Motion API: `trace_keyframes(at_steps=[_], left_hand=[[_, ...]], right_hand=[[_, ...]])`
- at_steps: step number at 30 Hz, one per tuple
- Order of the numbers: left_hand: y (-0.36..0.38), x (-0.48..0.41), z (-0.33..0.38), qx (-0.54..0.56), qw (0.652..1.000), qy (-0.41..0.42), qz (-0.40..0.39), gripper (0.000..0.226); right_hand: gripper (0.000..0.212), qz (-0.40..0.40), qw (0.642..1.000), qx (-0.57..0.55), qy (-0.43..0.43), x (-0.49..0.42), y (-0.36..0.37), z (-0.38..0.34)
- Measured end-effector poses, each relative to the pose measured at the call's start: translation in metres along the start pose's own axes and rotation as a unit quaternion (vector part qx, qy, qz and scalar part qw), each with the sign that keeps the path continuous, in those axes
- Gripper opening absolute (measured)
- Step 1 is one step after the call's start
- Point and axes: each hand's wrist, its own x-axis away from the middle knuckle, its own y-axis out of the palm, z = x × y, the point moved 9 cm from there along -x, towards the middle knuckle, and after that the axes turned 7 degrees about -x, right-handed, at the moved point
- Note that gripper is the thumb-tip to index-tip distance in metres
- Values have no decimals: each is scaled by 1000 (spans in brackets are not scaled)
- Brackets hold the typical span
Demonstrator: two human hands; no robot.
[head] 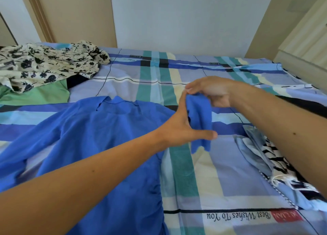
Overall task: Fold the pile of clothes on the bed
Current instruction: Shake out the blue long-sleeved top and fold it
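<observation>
Head view. A plain royal-blue cotton shirt [109, 146] lies spread on the bed [203, 181], which is covered by a blue, teal and cream plaid sheet. The shirt fills the lower left and centre of the frame, collar at centre, long axis running from the collar toward the bottom edge.

The right hand [212, 91], right of centre, has its grip pinched on the end of the shirt's right-of-frame sleeve [200, 118]. The sleeve is lifted off the sheet and hangs down the frame from that pinch.

The left hand [180, 127] has a released grip: fingers straight, thumb spread, set against the sleeve's left edge where sleeve meets body.

The shirt body lies wholly to the left of the pinching grip, so the fold probably carries the sleeve leftward across it, with the nearer left hand marking the crease.

Upper left: a crumpled cream garment with black floral print [44, 65] on a green garment [40, 95]. Lower right: a heap of pale-blue and black-and-white striped clothes [276, 157].
</observation>
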Motion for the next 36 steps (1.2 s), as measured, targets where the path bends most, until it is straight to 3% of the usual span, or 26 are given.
trace_keyframes(at_steps=[2,4,6,9,11,13,16,18,20,22,23,24,27,28,30,32,36], left_hand=[[-33,6,-17,111,991,-38,69,105],[-82,17,-47,185,962,-80,183,55],[-125,37,-89,209,928,-165,261,24],[-177,77,-147,154,893,-301,298,27],[-210,98,-165,-10,875,-370,313,47],[-229,102,-141,-225,855,-329,331,61],[-194,88,-100,-312,893,-197,257,96],[-159,81,-107,-435,873,-185,124,112],[-139,76,-126,-562,806,-182,22,96],[-139,68,-126,-591,791,-154,37,46],[-145,65,-119,-574,804,-136,74,21],[-155,62,-116,-534,827,-133,114,15],[-198,65,-117,-271,916,-178,237,14],[-214,69,-121,-167,923,-197,286,13],[-243,82,-133,-2,901,-233,367,12],[-268,91,-152,96,869,-254,415,16],[-295,104,-191,107,835,-324,431,41]], right_hand=[[39,-17,993,-108,-49,-2,26,-11],[47,-63,971,-215,-79,-2,50,-17],[49,-67,972,-208,-83,-7,62,-11],[46,-20,999,17,-27,-21,72,26],[48,-6,982,186,-8,-30,78,49],[51,19,961,275,-39,-38,81,56],[56,62,946,305,-96,-48,77,56],[57,87,942,310,-96,-62,71,62],[60,110,945,299,-68,-75,64,71],[71,136,970,201,-25,-84,56,85],[77,147,981,123,-3,-87,54,93],[83,152,987,49,15,-90,54,101],[106,138,987,-74,47,-103,65,114],[109,138,985,-87,49,-109,66,118],[87,147,983,-99,37,-113,74,116],[68,163,981,-100,22,-114,70,109],[70,197,977,-78,-12,-112,34,97]])
